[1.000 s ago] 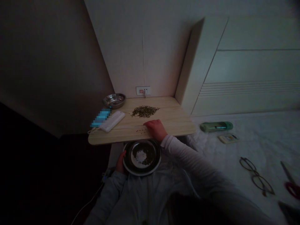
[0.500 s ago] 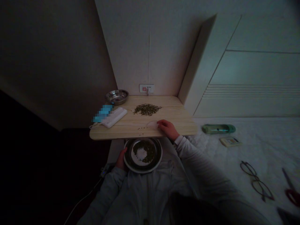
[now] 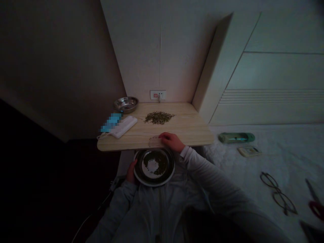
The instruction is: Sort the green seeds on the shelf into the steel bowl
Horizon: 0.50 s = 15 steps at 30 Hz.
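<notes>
My left hand (image 3: 131, 172) is closed on the left rim of a round metal bowl (image 3: 155, 184) in my lap. Dark green beans, perhaps mung beans, lie inside the bowl around a bare pale patch. Pinched in the fingers of my right hand (image 3: 173, 141) is a thin clear plastic piece (image 3: 153, 141), flat on the board near its front edge. Several loose beans show at or under this piece. Farther back on the wooden tabletop (image 3: 187, 130) a pile of beans (image 3: 159, 117) is spread out.
A second metal bowl (image 3: 126, 105) stands at the back left, behind a blurred phone (image 3: 111, 122) and a white power bank or box (image 3: 124, 127). A wall socket (image 3: 158, 95) is behind. On the bed at right lie a green bottle (image 3: 236, 137), glasses (image 3: 278, 193) and scissors (image 3: 315, 199).
My right hand has slid left along the front of the board with the clear plastic piece, which now reaches the loose beans. My left hand and the bowl stay in place.
</notes>
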### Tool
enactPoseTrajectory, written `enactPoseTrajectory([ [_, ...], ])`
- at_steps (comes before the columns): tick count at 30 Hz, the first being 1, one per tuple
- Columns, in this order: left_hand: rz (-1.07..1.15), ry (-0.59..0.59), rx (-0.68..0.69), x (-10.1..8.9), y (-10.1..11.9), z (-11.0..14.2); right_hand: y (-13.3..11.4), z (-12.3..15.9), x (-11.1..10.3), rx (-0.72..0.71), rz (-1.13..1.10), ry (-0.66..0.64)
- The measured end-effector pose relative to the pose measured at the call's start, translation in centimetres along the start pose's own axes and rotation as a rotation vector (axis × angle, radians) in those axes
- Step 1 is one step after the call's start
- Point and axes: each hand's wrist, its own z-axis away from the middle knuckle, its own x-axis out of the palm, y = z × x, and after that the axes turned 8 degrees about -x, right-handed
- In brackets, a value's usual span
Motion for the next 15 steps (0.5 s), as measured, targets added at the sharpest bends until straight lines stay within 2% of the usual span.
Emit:
enactPoseTrajectory([
  [4,-0.017,0.034,0.044,0.0,0.0,0.0,0.4,0.1,-0.3,-0.006,-0.106,-0.036],
  [7,-0.046,0.049,0.080,-0.2,0.0,-0.1,1.0,-0.3,-0.4,0.024,-0.168,0.053],
  [11,-0.054,0.071,0.064,-0.3,0.1,-0.3,1.7,-1.5,-0.2,0.086,-0.140,0.217],
  [15,-0.027,0.070,0.047,-0.5,0.2,-0.6,1.5,-2.4,0.4,0.089,-0.075,0.246],
])
